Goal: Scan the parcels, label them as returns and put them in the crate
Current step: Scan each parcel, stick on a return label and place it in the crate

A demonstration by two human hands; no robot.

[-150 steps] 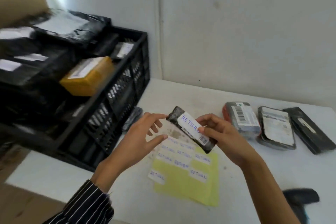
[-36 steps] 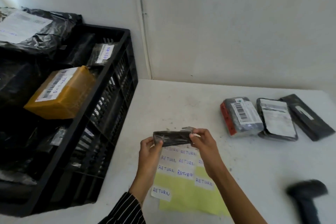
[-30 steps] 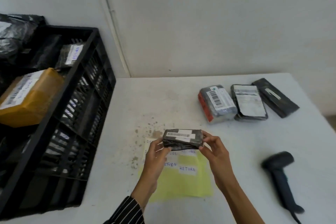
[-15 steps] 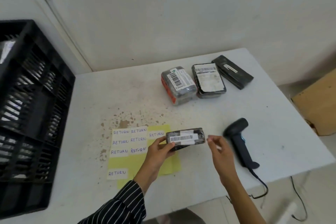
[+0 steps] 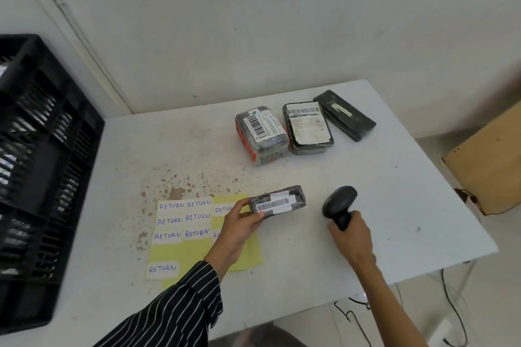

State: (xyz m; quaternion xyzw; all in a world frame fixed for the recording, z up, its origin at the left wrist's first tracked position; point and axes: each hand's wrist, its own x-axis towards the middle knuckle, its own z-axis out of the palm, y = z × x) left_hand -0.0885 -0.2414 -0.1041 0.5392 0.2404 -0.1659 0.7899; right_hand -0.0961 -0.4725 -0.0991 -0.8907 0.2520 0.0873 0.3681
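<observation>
left hand (image 5: 239, 224) grips small black parcel (image 5: 277, 201) by its left end, just above table (image 5: 366, 205), barcode up, long axis left-right. right hand (image 5: 351, 229) wraps scanner (image 5: 338, 205) handle, head just right of parcel, needs aiming left at barcode

Lighting: bright, even, diffuse; source out of frame. Shadows: faint, soft-edged, close under the 3 parcels (image 5: 308, 127) at the back of the desk (image 5: 394, 205) and under the scanner (image 5: 339, 203) gripped by the right hand (image 5: 351, 236). Glare: slight sheen on plastic wrap only. Focus: centre sharp; barcode on the held parcel (image 5: 277, 201) and the RETURN labels (image 5: 183, 218) legible. Blur: crate (image 5: 42, 177) at left smeared, cardboard box (image 5: 490, 166) at right soft. Distortion: wide-angle; wall strip (image 5: 82, 36) leans, desk edges splay.
</observation>
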